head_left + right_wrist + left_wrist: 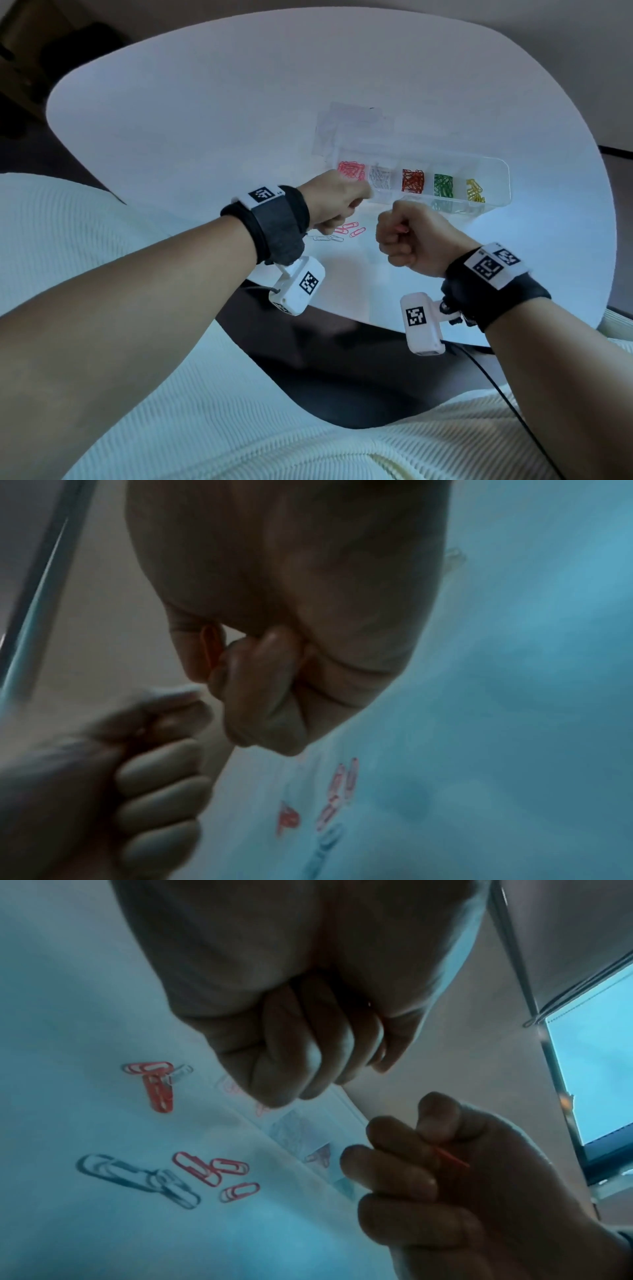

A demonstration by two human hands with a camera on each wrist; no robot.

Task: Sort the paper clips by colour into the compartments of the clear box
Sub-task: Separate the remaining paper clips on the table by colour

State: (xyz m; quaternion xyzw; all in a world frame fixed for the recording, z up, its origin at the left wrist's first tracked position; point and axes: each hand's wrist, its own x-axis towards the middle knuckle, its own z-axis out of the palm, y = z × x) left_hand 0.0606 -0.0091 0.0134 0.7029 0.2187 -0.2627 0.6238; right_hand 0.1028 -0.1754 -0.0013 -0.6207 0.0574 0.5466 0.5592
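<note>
The clear box (pixel 497 165) lies on the white table with pink (pixel 350 170), white (pixel 380 177), red (pixel 412 181), green (pixel 443 185) and yellow (pixel 475 192) paper clips in separate compartments. Loose pink clips (pixel 351 229) (pixel 205 1169) and white clips (pixel 325 238) (pixel 137 1177) lie just in front of it. My left hand (pixel 337 202) (pixel 308 1056) hovers at the box's pink end, fingers curled, nothing visible in it. My right hand (pixel 404 236) (pixel 267 685) is curled as a fist and pinches a pink clip (pixel 210 647) (pixel 452 1158).
Clear plastic bags (pixel 352 126) lie behind the box. The table's near edge (pixel 325 317) curves just below my wrists, with a dark floor gap and my cream knit clothing beneath. Bare tabletop spreads to the left and far side.
</note>
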